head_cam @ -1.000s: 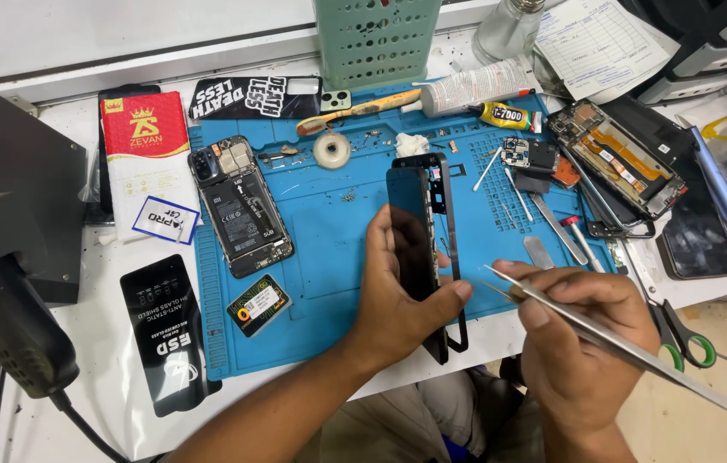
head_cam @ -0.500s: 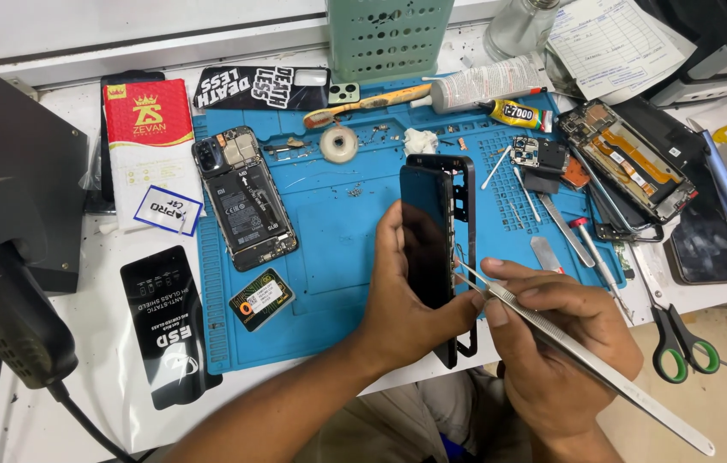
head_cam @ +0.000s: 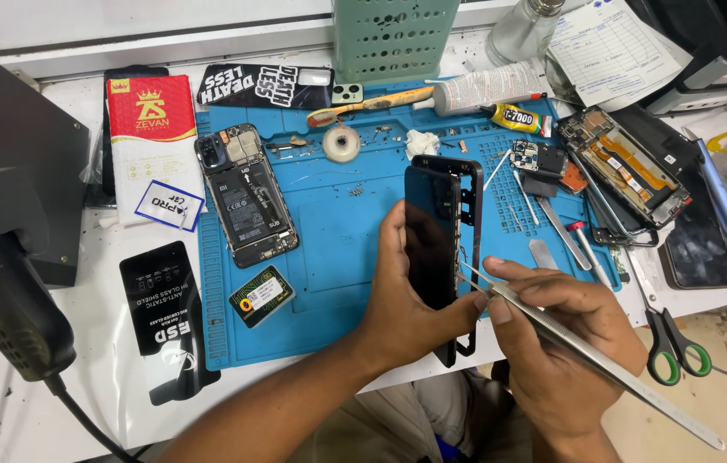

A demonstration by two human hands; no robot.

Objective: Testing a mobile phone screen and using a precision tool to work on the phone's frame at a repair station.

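The left hand (head_cam: 402, 300) grips a dark phone screen (head_cam: 432, 236) together with its frame (head_cam: 470, 214), fingers wrapped round the near edge and thumb pressed on the lower part, holding the pair upright on edge over the blue mat (head_cam: 337, 223). The right hand (head_cam: 552, 334) pinches long metal tweezers (head_cam: 586, 351) between thumb and fingers; their tips sit at the seam between screen and frame, just beside the left thumb. What the tips hold, if anything, is too small to tell.

To do this well, it seems best to keep the left grip firm and the screen steady, so that only the tweezers move. The tips should work along the gap at a shallow angle, with light pressure, since a thin cable or the glass could be nicked. Resting the right wrist against the left would probably steady the tips.

Beyond the grip lies an opened phone (head_cam: 247, 197); to the right of it lie scissors (head_cam: 672, 347).
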